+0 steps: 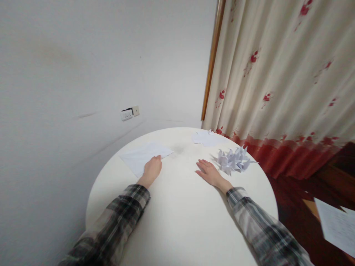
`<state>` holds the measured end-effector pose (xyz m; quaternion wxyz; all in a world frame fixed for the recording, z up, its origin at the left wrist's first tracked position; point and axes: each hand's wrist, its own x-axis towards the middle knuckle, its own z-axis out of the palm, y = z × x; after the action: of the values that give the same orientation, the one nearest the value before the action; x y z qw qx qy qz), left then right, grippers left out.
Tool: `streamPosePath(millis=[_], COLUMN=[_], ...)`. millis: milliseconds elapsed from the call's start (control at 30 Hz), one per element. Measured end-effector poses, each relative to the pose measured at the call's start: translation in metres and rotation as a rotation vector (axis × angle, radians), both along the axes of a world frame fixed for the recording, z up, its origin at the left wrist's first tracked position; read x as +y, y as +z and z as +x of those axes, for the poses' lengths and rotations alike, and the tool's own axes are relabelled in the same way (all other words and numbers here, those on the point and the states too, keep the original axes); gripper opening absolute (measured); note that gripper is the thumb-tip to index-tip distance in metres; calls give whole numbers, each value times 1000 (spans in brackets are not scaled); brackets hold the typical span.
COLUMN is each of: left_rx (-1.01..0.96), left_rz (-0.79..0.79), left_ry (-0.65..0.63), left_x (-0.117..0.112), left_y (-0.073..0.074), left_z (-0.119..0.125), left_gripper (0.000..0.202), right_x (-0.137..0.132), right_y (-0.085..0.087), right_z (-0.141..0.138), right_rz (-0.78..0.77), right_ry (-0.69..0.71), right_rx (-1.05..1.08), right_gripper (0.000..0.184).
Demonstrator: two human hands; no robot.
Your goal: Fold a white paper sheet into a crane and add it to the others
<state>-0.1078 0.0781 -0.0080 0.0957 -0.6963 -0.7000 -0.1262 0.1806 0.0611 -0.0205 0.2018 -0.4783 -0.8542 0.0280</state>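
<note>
the left hand [152,169] is resting on the near corner of a flat white sheet [140,155] that is lying on the left part of the round white counter [177,221], toward the wall. its fingers are curling down onto the paper, and i cannot tell from this angle whether they are pinching the edge or only pressing on it. the right hand [208,171] is lying palm down on bare counter with its fingers stretched out and slightly spread, grasping nothing and pointing toward the far edge. just beside it to the right a small heap of folded paper figures [234,159] is sitting, close to the hand but seemingly not touching it. judging by this, the step in hand is looking like the taking of a fresh sheet, with the left hand engaging the paper and the right one lying idle. drawing that sheet toward the middle is calling for light downward pressure and a slide across the smooth top, or a fingertip under the corner to lift it, since a thin sheet lying flat is offering little to grip. more loose white paper [205,137] is lying at the far edge of the counter, near the flowered curtain [277,74].
</note>
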Motion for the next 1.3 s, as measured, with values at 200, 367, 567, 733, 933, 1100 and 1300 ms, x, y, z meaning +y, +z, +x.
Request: streamPosePath(millis=[200, 367, 567, 733, 933, 1100, 1300], left_rx=[67, 73, -88, -322, -460, -265, -183], left_rz=[-3, -81, -125, -248, -260, -38, -55], left_ry=[-78, -444, -854, -901, -830, -895, -933], left_x=[-8, -43, -90, -95, -85, -81, -64], left_y=[5, 6, 8, 23, 15, 1, -8], left_z=[15, 61, 102, 101, 103, 107, 99], left_gripper=[34, 34, 30, 35, 38, 21, 33], right_x=[-2, -7, -17, -21, -27, -20, -3], right_y=[1, 10, 21, 13, -9, -14, -16], right_z=[3, 4, -1, -11, -27, -29, -24], right_rz=[107, 233, 306, 199, 23, -5, -21], right_ry=[57, 61, 78, 105, 205, 276, 217], right_rx=[172, 382, 485, 372, 18, 19, 366], right_gripper=[45, 34, 31, 37, 48, 52, 41])
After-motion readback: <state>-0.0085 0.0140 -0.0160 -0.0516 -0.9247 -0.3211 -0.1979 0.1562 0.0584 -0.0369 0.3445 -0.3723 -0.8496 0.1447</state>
